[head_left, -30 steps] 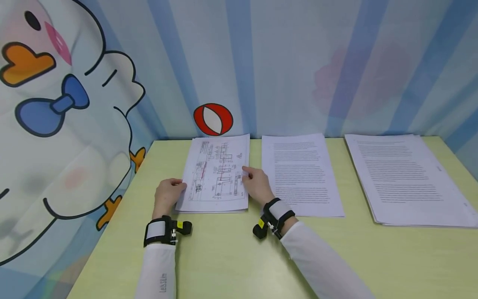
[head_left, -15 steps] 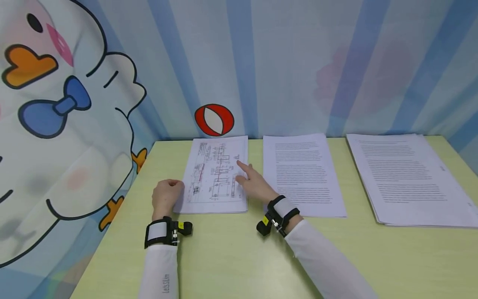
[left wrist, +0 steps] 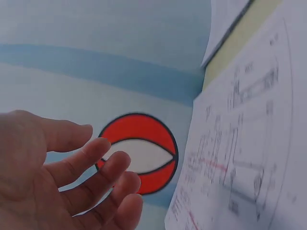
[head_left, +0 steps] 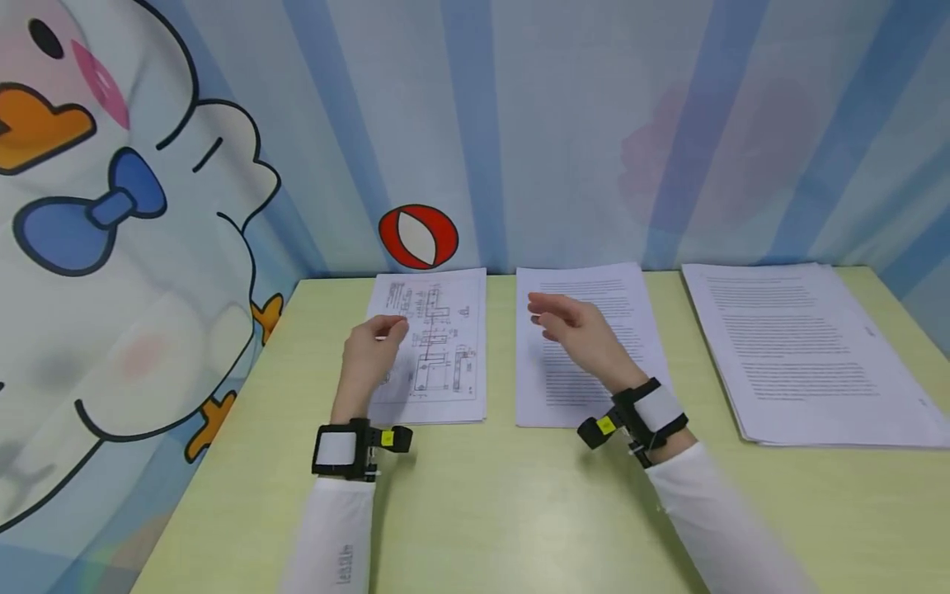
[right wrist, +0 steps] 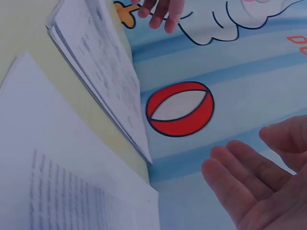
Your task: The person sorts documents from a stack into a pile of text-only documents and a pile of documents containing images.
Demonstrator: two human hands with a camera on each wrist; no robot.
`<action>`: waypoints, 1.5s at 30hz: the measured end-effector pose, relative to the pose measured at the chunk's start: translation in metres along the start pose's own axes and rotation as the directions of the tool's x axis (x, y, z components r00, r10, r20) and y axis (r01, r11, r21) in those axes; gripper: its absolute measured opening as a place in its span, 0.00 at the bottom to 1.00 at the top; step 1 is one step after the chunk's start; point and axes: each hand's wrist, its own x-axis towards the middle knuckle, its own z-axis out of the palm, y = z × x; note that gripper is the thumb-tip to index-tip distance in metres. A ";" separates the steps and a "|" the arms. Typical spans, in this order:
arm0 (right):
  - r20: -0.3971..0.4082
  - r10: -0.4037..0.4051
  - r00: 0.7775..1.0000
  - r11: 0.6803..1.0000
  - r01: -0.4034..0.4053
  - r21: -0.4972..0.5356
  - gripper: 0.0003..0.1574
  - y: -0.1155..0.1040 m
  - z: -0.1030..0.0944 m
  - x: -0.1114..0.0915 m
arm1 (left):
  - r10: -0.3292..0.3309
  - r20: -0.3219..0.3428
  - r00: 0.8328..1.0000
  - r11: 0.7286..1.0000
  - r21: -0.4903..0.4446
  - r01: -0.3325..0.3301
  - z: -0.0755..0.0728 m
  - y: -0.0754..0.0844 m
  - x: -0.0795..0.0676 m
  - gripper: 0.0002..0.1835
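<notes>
In the head view a stack of paper with a technical drawing point(head_left: 445, 388) on top lies at the left of the table. My left hand point(head_left: 369, 355) is raised over its left edge, holding nothing; in the left wrist view its fingers point(left wrist: 112, 165) are loosely bent and apart from the sheet. A second stack of printed text pages point(head_left: 538, 396) lies in the middle. Over it hovers my right hand point(head_left: 586, 334), empty too, with its fingers point(right wrist: 230, 177) extended in the right wrist view.
A thicker stack of printed pages point(head_left: 809, 355) lies at the right of the pale yellow-green table point(head_left: 490, 511). Behind the table hangs a blue striped cloth point(head_left: 564, 140) with a cartoon duck and a red ball printed on it.
My left hand has lifted off the drawing stack's left edge and moved up and right. My right hand has left the drawing's right side and moved right, over the middle stack.
</notes>
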 end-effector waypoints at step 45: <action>-0.485 0.424 0.765 0.503 -0.644 -0.577 0.41 0.084 -0.249 -0.158 | 0.086 0.693 0.715 0.749 -0.518 0.412 0.192 0.295 -0.171 0.29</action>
